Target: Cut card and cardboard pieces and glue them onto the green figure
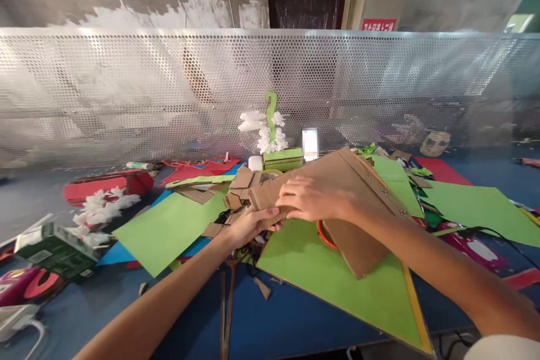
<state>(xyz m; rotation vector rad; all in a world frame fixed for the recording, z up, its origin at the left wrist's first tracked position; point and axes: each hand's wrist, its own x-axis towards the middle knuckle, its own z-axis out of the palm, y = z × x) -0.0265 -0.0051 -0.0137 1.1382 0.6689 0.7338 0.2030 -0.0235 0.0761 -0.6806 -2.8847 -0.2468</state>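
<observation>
A brown piece of cardboard (pixel 324 171) is raised above the table, tilted, with a narrow folded end toward the left. My left hand (pixel 248 225) grips that narrow end from below, its thumb lying on the near edge. Over the same end bends my right hand (pixel 306 198), its fingers curled against the surface. Below lies a large green board (pixel 329 292) with a yellow strip along its right edge. An orange-red ring (pixel 325 236) shows partly between the board and a hanging brown flap (pixel 358 247). The fingertips are partly hidden behind the cardboard.
Green paper sheets (pixel 164 230) lie left and right. A green swan-neck shape with white tufts (pixel 271 118) stands at the back beside a lit phone (pixel 310 143). Scissors (pixel 228 304) lie in front. A dark green box (pixel 54 250) sits left. Perforated metal screen (pixel 147 95) bounds the far side.
</observation>
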